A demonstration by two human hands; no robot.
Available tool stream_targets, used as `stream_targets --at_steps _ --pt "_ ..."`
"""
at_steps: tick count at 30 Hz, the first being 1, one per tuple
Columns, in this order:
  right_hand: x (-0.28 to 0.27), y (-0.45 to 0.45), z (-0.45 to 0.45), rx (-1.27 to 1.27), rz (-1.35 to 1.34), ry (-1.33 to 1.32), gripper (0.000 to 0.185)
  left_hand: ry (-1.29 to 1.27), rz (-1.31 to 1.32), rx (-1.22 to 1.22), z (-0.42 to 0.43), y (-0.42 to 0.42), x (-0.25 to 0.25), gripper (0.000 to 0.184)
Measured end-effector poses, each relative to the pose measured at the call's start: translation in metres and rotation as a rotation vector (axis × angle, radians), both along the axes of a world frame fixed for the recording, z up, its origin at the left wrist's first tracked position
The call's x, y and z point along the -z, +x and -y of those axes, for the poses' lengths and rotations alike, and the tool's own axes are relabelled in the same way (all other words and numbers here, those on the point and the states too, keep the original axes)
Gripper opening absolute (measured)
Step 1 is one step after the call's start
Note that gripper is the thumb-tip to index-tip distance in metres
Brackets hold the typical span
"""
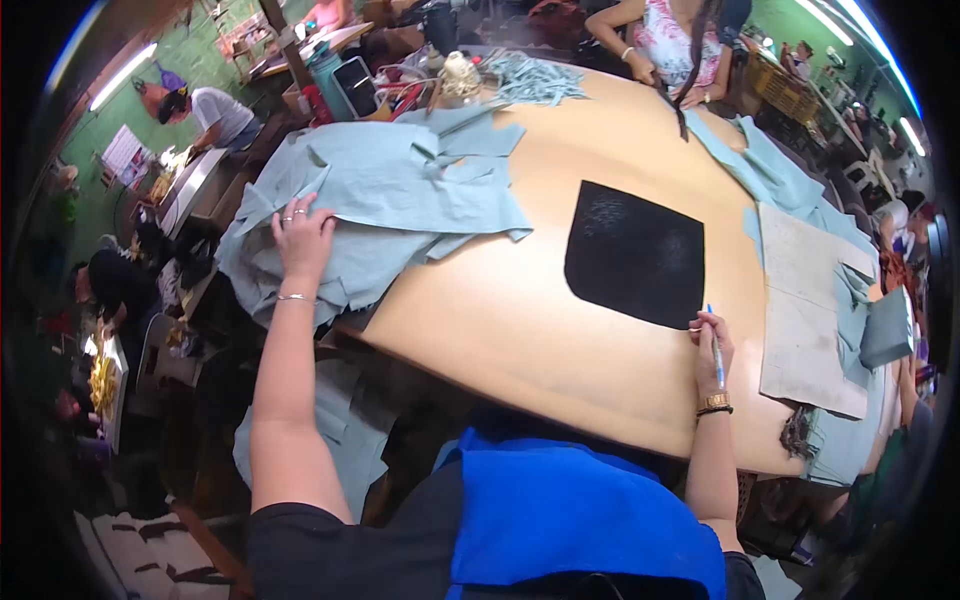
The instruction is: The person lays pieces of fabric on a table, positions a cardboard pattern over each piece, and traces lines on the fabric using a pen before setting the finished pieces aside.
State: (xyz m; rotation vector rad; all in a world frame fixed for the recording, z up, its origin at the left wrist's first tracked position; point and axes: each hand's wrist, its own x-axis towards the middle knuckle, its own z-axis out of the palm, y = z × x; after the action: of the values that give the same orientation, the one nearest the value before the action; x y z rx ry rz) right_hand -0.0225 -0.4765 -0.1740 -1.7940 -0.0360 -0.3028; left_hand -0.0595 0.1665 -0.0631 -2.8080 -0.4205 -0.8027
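Observation:
My left hand [301, 238] is on the pile of light blue-green fabric [400, 170] at the table's left side. Its fingers are bent around the edge of a top piece, and rings and a bracelet show on it. My right hand [713, 345] holds a blue-and-white pen [717, 362] near the lower right corner of a black flat pattern piece [640, 255]. That piece lies flat on the table, with one lower corner rounded. A watch and a dark band circle my right wrist.
The tan table [500, 330] curves across the view. Grey cardboard [810, 310] lies on fabric at the right, by a grey box [887, 328]. Fabric strips [530, 78], a bottle and a tablet [355, 85] stand at the back. A person [680, 40] works across the table.

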Motion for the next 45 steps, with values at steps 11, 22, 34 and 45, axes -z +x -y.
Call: stream_targets --at_steps 11,22,34,45 --pt "0.001 0.001 -0.001 -0.003 0.006 0.009 0.02 -0.097 -0.071 0.159 0.145 0.056 -0.065 0.026" --pt "-0.009 -0.001 -0.006 0.02 -0.003 0.061 0.02 -0.476 0.358 0.369 0.13 0.112 -0.114 0.033" --pt "-0.016 -0.005 -0.006 0.124 -0.039 0.198 0.029 -0.661 -0.507 1.13 0.324 -0.009 0.046 0.055" --pt "-0.017 -0.028 -0.037 -0.134 0.309 -0.219 0.033 -0.542 -0.233 0.997 0.32 -0.006 0.076 0.02"
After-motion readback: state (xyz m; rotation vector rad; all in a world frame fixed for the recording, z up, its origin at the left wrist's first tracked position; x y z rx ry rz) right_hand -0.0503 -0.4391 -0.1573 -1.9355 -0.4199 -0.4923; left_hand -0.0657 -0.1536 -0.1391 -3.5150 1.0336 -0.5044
